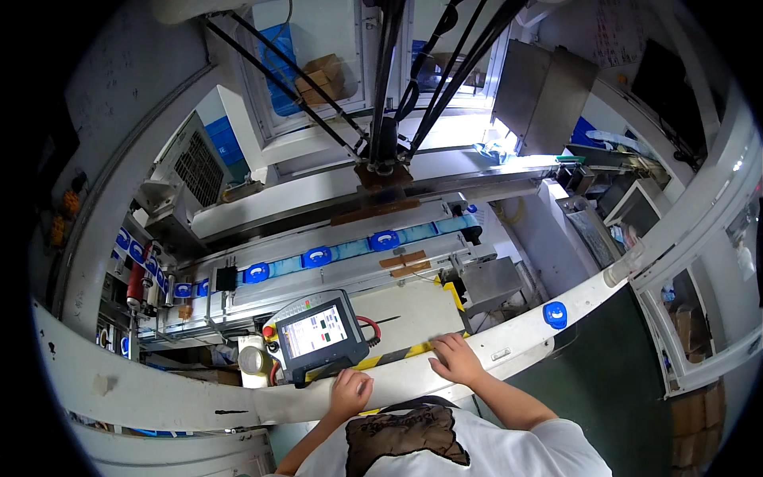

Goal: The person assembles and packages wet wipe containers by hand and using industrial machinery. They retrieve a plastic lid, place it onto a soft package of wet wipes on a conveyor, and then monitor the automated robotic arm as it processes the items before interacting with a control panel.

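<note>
**White rail, 2 hands resting**

White machine frame rail (509, 346) curves across in front of the person. The left hand (350, 392) lies on it loosely curled, holding nothing, just below the grey touchscreen pendant (321, 335). The right hand (455, 358) rests flat with fingers spread, empty, beside yellow-black hazard tape (397, 355). Beyond, blue round packs (316, 257) sit along the conveyor (350, 248).

Factory packaging line. Conveyor belt (350, 248) carries blue packs (316, 257) under a delta robot (381, 151). Touchscreen control pendant (319, 334) sits at the machine frame's (509, 338) near edge.
</note>
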A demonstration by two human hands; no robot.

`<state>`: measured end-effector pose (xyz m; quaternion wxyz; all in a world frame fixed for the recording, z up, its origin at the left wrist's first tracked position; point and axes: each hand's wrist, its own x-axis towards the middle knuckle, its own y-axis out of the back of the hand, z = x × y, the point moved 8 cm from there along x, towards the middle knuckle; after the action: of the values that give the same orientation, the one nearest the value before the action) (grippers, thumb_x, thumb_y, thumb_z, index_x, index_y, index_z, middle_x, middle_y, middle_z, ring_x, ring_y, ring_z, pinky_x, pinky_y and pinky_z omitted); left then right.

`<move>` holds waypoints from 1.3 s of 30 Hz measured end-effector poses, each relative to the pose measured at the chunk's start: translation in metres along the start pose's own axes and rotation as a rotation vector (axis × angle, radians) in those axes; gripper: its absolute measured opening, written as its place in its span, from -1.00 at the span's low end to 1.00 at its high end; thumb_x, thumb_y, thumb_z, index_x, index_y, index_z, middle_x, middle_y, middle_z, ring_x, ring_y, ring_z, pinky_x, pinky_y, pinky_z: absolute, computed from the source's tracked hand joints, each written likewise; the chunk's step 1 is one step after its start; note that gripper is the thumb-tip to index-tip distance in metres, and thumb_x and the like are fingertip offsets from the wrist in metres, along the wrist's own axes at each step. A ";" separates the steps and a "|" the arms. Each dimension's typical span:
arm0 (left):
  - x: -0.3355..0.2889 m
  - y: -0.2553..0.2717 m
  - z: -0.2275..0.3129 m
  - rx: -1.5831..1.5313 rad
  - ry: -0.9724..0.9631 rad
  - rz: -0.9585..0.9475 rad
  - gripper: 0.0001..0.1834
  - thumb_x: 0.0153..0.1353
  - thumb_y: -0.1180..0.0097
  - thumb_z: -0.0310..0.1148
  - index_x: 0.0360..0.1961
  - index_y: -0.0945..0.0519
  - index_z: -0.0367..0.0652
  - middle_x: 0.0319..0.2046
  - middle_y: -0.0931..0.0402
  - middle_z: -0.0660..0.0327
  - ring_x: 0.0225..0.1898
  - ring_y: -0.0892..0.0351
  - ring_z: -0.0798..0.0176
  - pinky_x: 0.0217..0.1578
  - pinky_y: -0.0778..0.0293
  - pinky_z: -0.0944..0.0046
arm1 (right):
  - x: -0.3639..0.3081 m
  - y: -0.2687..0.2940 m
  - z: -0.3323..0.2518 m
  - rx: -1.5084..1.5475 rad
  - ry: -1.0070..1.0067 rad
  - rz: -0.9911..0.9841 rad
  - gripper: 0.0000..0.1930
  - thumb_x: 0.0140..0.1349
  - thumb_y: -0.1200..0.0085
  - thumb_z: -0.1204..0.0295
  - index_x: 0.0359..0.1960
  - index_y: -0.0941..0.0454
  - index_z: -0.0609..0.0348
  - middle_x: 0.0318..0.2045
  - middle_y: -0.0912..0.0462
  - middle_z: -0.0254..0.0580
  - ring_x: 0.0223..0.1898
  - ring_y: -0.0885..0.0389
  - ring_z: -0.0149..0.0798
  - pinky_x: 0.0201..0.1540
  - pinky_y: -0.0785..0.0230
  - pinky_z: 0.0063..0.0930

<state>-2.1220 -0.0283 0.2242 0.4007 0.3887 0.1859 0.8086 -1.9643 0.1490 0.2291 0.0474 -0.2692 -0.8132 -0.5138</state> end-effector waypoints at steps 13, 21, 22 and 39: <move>0.001 0.001 -0.010 -0.052 0.071 -0.003 -0.90 -0.04 -0.19 -0.45 -0.54 -0.50 -0.18 -0.57 -0.42 0.20 -0.56 -0.46 0.13 -0.53 -0.40 0.22 | 0.002 0.001 0.000 0.006 -0.023 0.047 -0.64 -0.06 -0.13 0.33 -0.22 -0.46 0.25 -0.14 -0.43 -0.07 -0.06 -0.34 0.00 0.03 -0.24 -0.24; 0.002 0.001 -0.013 -0.089 0.175 -0.015 -0.89 -0.01 -0.19 -0.41 -0.53 -0.51 -0.19 -0.59 -0.40 0.21 -0.59 -0.46 0.18 -0.55 -0.41 0.26 | -0.002 0.006 0.000 -0.034 -0.056 0.089 -0.61 -0.07 -0.16 0.31 -0.20 -0.46 0.24 -0.02 -0.35 0.07 -0.03 -0.33 0.08 0.02 -0.24 -0.19; 0.002 0.000 -0.014 -0.087 0.178 -0.015 -0.88 -0.01 -0.19 -0.41 -0.53 -0.51 -0.19 -0.59 -0.40 0.21 -0.59 -0.46 0.18 -0.56 -0.41 0.26 | -0.001 0.005 0.000 -0.029 -0.058 0.085 -0.61 -0.07 -0.16 0.31 -0.20 -0.46 0.24 -0.01 -0.34 0.07 -0.03 -0.33 0.08 0.02 -0.24 -0.19; 0.001 0.004 -0.012 -0.136 0.145 0.008 -0.90 -0.03 -0.22 -0.44 -0.52 -0.53 -0.18 -0.54 -0.44 0.21 -0.63 -0.42 0.26 -0.60 -0.36 0.33 | -0.001 0.005 0.002 -0.055 -0.077 0.078 -0.62 -0.04 -0.14 0.30 -0.20 -0.48 0.26 -0.01 -0.33 0.09 -0.03 -0.33 0.09 0.03 -0.23 -0.18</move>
<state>-2.1339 -0.0302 0.2196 0.4085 0.3016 0.1579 0.8469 -1.9609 0.1523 0.2317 0.0286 -0.3213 -0.7890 -0.5229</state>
